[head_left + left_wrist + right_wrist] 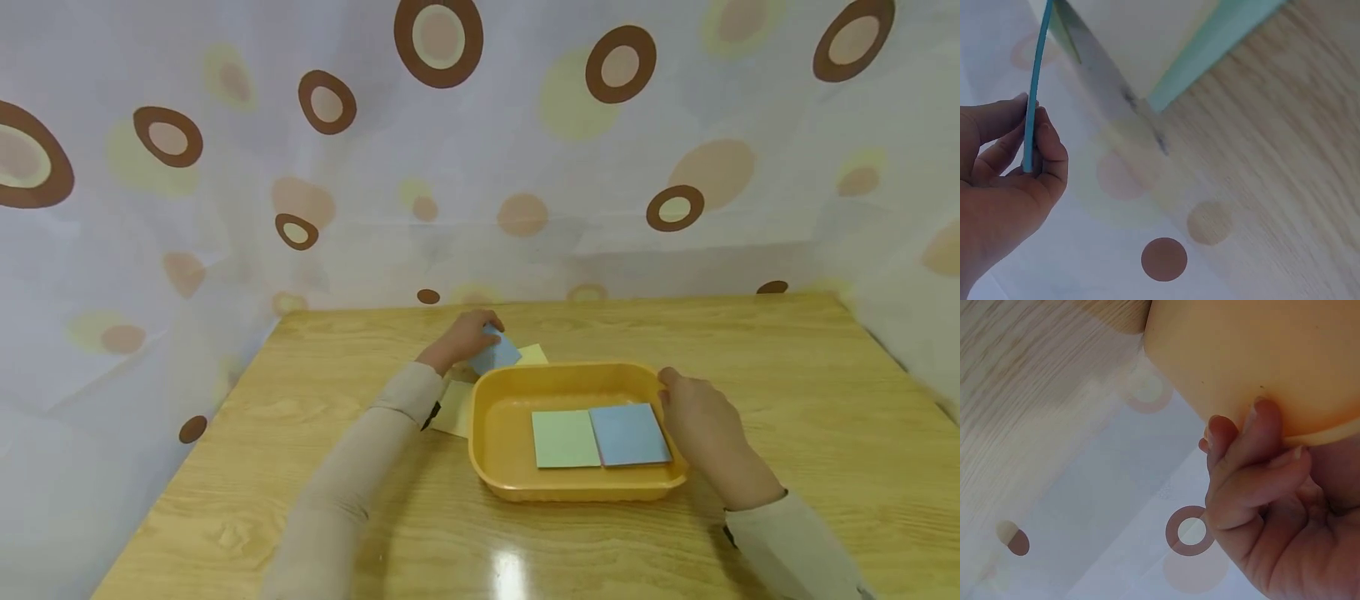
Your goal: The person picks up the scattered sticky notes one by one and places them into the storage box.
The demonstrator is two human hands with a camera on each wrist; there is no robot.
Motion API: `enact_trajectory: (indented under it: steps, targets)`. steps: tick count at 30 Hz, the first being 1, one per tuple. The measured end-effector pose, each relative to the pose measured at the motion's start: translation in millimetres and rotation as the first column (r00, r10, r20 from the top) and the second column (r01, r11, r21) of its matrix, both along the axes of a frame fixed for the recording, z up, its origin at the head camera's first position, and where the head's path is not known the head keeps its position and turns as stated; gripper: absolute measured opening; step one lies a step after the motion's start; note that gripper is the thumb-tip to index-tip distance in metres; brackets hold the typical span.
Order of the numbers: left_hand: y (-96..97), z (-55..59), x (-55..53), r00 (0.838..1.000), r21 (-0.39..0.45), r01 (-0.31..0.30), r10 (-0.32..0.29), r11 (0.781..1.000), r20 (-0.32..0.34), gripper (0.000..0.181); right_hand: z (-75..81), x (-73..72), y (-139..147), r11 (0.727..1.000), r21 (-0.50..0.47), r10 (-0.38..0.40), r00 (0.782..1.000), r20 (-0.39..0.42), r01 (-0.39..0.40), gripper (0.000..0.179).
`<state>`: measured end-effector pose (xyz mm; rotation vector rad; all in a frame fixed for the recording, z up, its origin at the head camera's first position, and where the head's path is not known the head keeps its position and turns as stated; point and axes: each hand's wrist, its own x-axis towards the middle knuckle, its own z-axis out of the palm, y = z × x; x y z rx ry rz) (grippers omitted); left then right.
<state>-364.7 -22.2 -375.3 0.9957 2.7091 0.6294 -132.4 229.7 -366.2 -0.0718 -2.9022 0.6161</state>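
Note:
My left hand (pixel 467 335) pinches a blue sticky-note pad (pixel 497 353) between thumb and fingers, just beyond the tray's back left corner. Edge-on, that pad (pixel 1033 106) shows as a thin strip in the left wrist view. My right hand (pixel 705 425) grips the right rim of a yellow-orange plastic tray (pixel 577 492). In the right wrist view, curled fingers (pixel 1263 422) touch the tray's outer wall (pixel 1241 356). Inside the tray, a pale green pad (pixel 566 439) and another blue pad (pixel 630 435) lie flat side by side on the right half.
A pale yellow pad (pixel 453 410) lies on the wooden table (pixel 262 467) left of the tray, partly hidden by it. Behind the tray, a brighter yellow pad (pixel 533 355) shows. Spotted white sheeting (pixel 480 167) bounds the table at the back and sides.

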Motion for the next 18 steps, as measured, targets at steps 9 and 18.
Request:
enact_trajectory:
  steps: [9,18]
  targets:
    - [-10.2,23.9,9.1,0.991,0.256,-0.135,0.124,0.957,0.059,0.023,-2.6,1.1,0,1.000,0.004,-0.003,1.000,-0.026,0.003,0.021]
    - [-14.6,67.0,58.5,0.989,0.527,-0.094,0.140,0.845,-0.048,0.014,-1.6,-0.3,1,1.000,0.006,-0.003,1.000,-0.026,0.003,0.022]
